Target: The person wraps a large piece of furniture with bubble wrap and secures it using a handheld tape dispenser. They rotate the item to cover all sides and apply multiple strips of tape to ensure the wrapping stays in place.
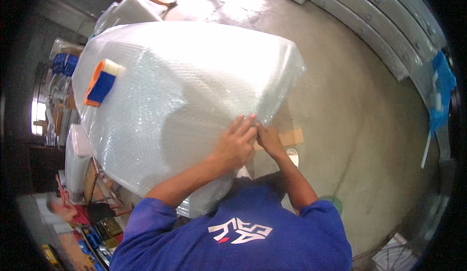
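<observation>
Grey-brown floor (360, 125), bright window (38, 118) far left

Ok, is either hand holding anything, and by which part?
Can't tell: the left hand lies on the bubble wrap by its right edge; the right hand is at that edge, any pinch hidden.

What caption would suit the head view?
Left hand and right hand at the edge of a bubble-wrapped bundle.

Broad, flat bundle (209, 62) in clear bubble wrap (136, 115)
</observation>
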{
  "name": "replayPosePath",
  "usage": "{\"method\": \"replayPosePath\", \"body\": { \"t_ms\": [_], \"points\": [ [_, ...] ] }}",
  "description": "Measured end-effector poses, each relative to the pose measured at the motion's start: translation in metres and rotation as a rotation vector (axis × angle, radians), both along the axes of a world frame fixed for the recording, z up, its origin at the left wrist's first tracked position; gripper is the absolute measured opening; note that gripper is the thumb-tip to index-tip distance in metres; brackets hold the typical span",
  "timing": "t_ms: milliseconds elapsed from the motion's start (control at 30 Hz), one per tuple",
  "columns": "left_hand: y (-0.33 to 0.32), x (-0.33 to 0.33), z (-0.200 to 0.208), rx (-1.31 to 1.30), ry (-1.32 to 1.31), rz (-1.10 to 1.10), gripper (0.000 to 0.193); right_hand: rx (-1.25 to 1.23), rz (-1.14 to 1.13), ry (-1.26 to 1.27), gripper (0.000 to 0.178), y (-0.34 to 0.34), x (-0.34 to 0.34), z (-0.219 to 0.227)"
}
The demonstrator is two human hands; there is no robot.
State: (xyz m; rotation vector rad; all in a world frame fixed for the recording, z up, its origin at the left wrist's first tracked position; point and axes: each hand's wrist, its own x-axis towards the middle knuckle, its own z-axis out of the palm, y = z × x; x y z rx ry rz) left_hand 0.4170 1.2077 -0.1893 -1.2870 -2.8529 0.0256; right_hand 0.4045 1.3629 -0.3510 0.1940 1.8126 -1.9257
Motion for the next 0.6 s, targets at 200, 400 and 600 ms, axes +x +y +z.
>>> {"method": "replayPosePath", "body": {
  "t_ms": [200,400,600],
  "points": [
    [-0.012,0.016,-0.014,-0.1,0.232,-0.023,0.042,0.206,-1.069,0.624,0.025,0.008,-0.073,0.128],
    [-0.013,0.021,-0.031,-0.001,0.232,0.019,0.038,0.094,-0.118,1.748,0.051,-0.202,-0.154,0.309],
    [-0.023,0.035,-0.033,0.779,-0.548,0.403,0.048,0.622,0.602,1.647,0.075,-0.353,-0.16,0.359]
  ]
}}
